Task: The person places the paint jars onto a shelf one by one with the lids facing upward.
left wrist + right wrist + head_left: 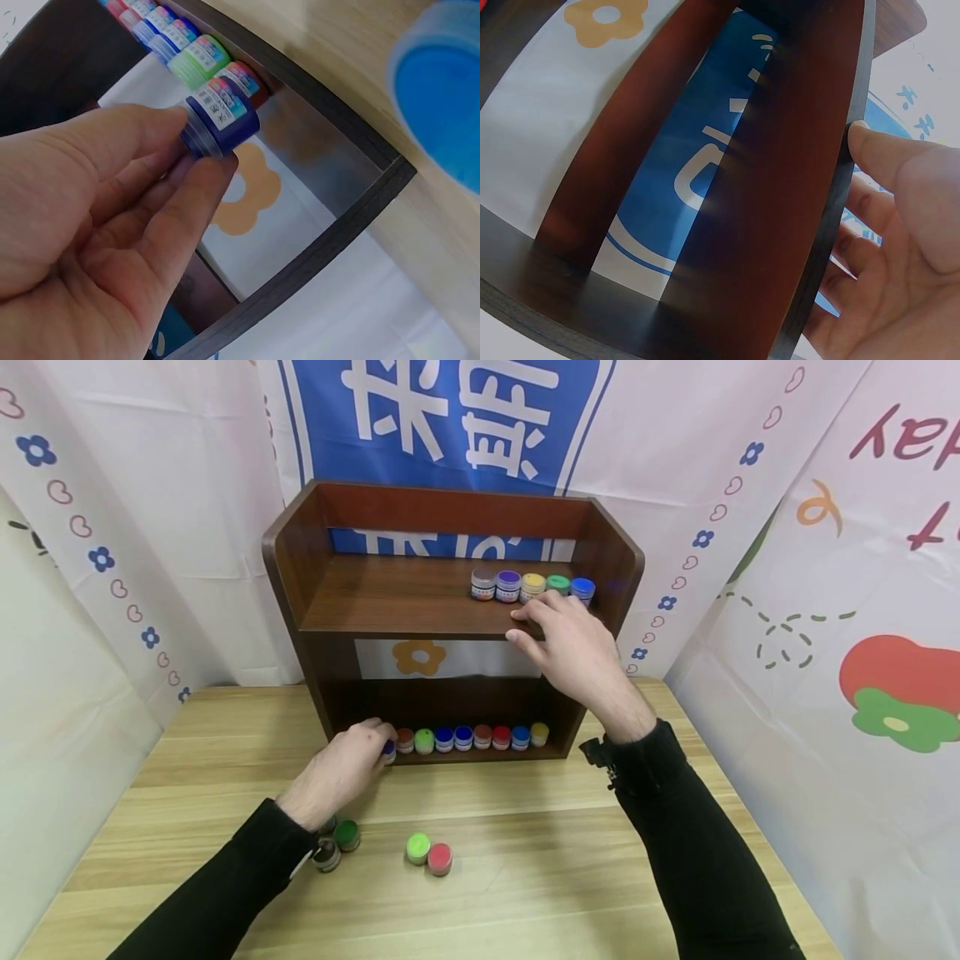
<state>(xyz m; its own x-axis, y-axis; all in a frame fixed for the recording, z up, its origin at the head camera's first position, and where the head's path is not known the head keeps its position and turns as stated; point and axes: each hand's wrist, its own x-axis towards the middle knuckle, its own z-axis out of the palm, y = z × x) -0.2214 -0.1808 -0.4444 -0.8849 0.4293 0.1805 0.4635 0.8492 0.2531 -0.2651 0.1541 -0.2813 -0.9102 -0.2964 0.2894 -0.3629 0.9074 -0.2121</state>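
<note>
My left hand pinches a dark blue paint jar between thumb and fingers at the left end of the lower shelf row. The left wrist view shows the jar's label clearly. Beside it stands a brownish-red jar, then a green jar. At the upper shelf's front edge is my right hand, thumb against the edge and fingers above the board, with no jar visible in it. Behind those fingers, a green-lidded jar and a blue-lidded jar are partly covered.
The brown wooden shelf stands on the table against printed cloth. Loose on the table are a light green jar, a pink-red jar, a dark green jar and a blackish jar by my left sleeve.
</note>
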